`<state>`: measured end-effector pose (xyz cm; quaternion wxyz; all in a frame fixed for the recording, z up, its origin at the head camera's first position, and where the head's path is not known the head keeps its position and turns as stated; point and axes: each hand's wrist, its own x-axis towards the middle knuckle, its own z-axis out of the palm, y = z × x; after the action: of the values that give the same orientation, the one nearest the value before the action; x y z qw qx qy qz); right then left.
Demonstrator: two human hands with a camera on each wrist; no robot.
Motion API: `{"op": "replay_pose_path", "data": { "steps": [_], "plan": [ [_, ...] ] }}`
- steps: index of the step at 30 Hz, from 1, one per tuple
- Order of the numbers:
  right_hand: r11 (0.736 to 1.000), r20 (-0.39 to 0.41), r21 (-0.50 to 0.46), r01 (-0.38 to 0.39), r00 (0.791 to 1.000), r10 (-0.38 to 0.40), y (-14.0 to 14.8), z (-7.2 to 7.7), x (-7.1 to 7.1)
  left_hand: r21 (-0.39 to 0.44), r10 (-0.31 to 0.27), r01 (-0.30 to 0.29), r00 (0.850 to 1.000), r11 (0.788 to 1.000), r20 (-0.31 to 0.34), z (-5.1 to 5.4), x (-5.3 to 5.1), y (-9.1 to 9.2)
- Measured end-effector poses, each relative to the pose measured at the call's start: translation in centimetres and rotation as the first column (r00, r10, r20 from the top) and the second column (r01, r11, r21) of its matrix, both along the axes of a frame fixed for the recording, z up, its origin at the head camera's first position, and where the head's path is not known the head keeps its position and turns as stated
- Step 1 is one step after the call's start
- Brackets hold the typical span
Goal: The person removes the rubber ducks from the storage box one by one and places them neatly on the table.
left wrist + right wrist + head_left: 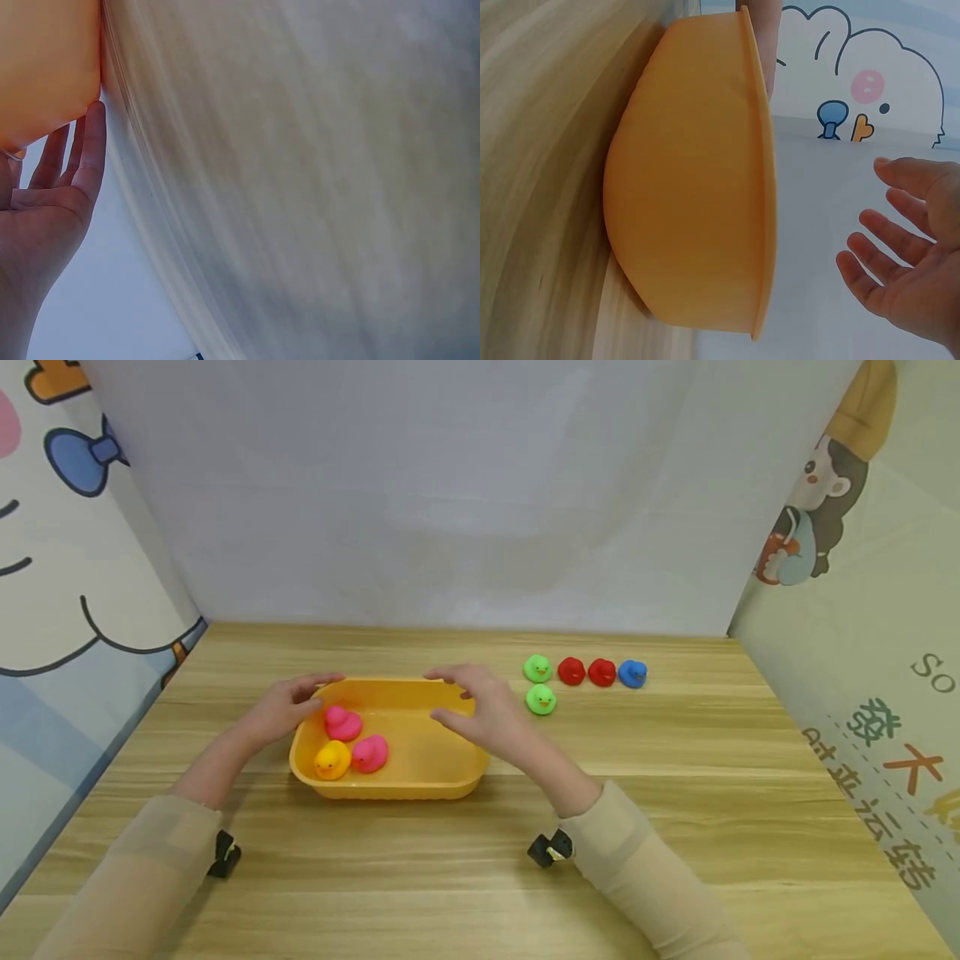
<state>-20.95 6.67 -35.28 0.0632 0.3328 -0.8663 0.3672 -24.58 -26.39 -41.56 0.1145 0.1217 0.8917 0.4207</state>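
Note:
A yellow-orange tray (423, 752) stands on the table, with two pink toy ducks (343, 724) and a yellow toy duck (333, 760) at its left end. My left hand (281, 710) is at the tray's left end, thumb over the rim; in the left wrist view its fingers (91, 150) lie against the outer wall. Above the right end hovers my right hand (491, 718), fingers and thumb spread. In the right wrist view that hand (919, 259) is apart from the tray wall (690, 172) and holds nothing.
Right of the tray are two green ducks (537, 668), two red ducks (572, 672) and a blue duck (632, 674). A pale backdrop (465, 502) rises behind the table (675, 860). Printed panels (847, 635) stand at both sides.

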Motion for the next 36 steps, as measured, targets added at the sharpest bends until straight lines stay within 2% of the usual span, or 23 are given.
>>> {"op": "replay_pose_path", "data": {
  "steps": [9,15,25,32,36],
  "plan": [
    [0.998,0.044,-0.014,-0.063,0.997,0.064,-1.6,-1.0,0.4,-0.011,0.005,-0.005,1.0,1.0,0.006,0.1,0.1,0.0],
    [0.996,0.065,0.022,-0.087,0.994,0.085,-2.6,-1.6,0.5,-0.009,0.006,-0.006,1.0,1.0,0.011,0.1,0.0,0.0],
    [0.992,0.104,0.049,-0.112,0.989,0.107,-3.9,-3.4,0.0,-0.004,0.002,-0.002,1.0,1.0,0.01,0.1,0.0,-0.1],
    [0.983,0.12,0.071,-0.172,0.979,0.163,-5.1,-4.3,-0.4,0.008,0.0,0.0,1.0,1.0,0.011,-0.2,-0.1,-0.3],
    [0.973,0.111,0.114,-0.2,0.976,0.187,-5.6,-4.8,-0.6,0.009,0.005,-0.005,1.0,1.0,0.022,-0.3,-0.1,-0.3]
  ]
}}
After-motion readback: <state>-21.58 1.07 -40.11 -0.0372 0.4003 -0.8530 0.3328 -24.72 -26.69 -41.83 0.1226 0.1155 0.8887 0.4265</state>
